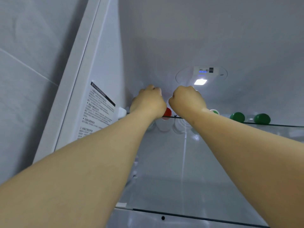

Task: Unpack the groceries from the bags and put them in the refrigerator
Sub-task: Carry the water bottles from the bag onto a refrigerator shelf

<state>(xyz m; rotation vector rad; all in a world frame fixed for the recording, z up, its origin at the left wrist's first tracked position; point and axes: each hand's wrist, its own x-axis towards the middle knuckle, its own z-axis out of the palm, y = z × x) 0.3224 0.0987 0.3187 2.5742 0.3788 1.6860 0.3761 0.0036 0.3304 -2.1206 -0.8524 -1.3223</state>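
Left grip (pixel 148 102), right grip (pixel 187 100) curled above the glass shelf (pixel 279 125); holding what, cannot tell.

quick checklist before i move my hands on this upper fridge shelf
1. Fridge lit enough to see: ok, the fridge light is on.
2. Left hand grip: cannot tell. Its fingers curl away from the camera and hide whatever they hold.
3. Right hand grip: cannot tell, for the same reason.
4. Red-capped bottle between the hands: ok, it looks upright on the glass shelf.
5. Green cap by the right wrist: not ok. It sits right behind the wrist and could get bumped when pulling back.
6. Two green-capped bottles further right: ok, clear of both arms.
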